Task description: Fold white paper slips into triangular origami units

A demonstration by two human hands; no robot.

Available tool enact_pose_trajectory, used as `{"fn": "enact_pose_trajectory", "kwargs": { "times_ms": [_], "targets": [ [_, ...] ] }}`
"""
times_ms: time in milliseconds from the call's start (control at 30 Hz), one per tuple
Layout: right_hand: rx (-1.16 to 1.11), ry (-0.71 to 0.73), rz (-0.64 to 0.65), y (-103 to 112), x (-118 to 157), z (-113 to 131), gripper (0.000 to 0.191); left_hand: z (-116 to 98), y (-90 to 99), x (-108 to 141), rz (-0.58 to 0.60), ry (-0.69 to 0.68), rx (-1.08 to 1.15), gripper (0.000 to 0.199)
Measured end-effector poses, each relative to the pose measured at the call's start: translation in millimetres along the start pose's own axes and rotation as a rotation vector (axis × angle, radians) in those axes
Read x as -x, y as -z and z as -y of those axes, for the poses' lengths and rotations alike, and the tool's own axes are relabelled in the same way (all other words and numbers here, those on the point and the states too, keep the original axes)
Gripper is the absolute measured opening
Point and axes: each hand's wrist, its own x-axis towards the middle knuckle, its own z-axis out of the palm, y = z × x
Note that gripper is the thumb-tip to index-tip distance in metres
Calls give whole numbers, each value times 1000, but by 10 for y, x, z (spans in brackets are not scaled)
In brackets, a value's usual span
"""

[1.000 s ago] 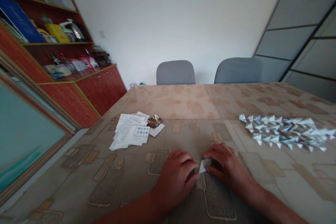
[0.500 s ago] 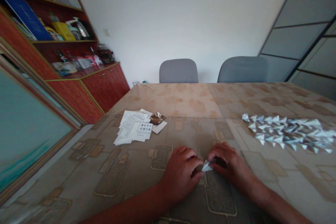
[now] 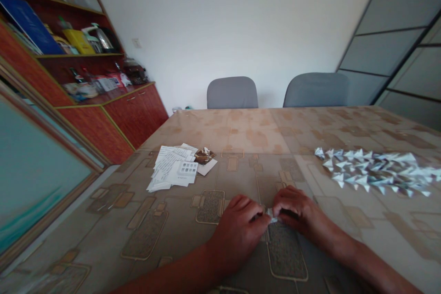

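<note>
Between my two hands is a small folded piece of white printed paper point(image 3: 272, 215), held low over the patterned tablecloth point(image 3: 237, 131). My left hand point(image 3: 241, 225) pinches its left end between thumb and fingers. From the other side, my right hand point(image 3: 295, 206) is closed on the right end with curled fingers. Most of the paper is hidden by the fingertips. To the right lie several rows of folded paper pieces point(image 3: 375, 170) with pointed tips. A loose pile of printed paper sheets point(image 3: 172, 167) rests on the left.
Beside the sheets sits a small brown dish-like object point(image 3: 205, 156) with whitish scraps in it. Two grey chairs point(image 3: 232, 93) stand behind the table's far edge. A red-brown cabinet point(image 3: 134, 119) with loaded shelves is at the left, and grey panelled doors point(image 3: 386, 50) are at the right.
My left thumb and fingers have shifted slightly along the paper, and less of its pointed shape shows. Both hands still hold it. The whole view has moved a little.
</note>
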Motion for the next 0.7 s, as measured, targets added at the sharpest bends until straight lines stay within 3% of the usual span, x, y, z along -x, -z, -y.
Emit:
{"fn": "enact_pose_trajectory", "kwargs": {
  "times_ms": [400, 700],
  "targets": [
    [17, -3, 27, 39, 20, 23, 15, 6, -66, 18, -21, -49, -63, 13],
    [181, -313, -139, -162, -4, 150, 14, 6, -105, 53, -20, -53, -54, 11]
  ]
}}
